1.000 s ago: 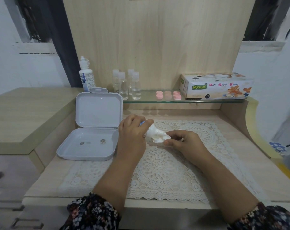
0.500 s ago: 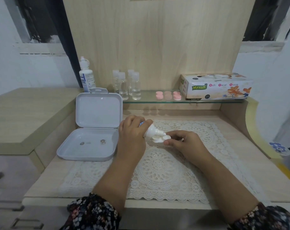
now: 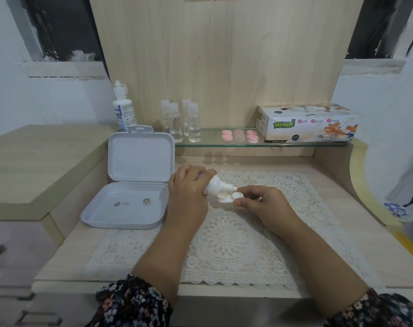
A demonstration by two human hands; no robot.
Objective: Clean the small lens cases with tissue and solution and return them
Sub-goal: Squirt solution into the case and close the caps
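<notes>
Observing solution step in hand. Left hand wraps small white plastic solution bottle, tilted, nozzle aimed down at small white double-well lens case. Right hand pinches case at its right edge, just above cream lace mat. Whether liquid flows, we cannot tell. We judge wiping comes next: free one hand, draw sheet from printed tissue box on glass shelf. Pink round lens cases wait there. Open grey plastic box sits left.
</notes>
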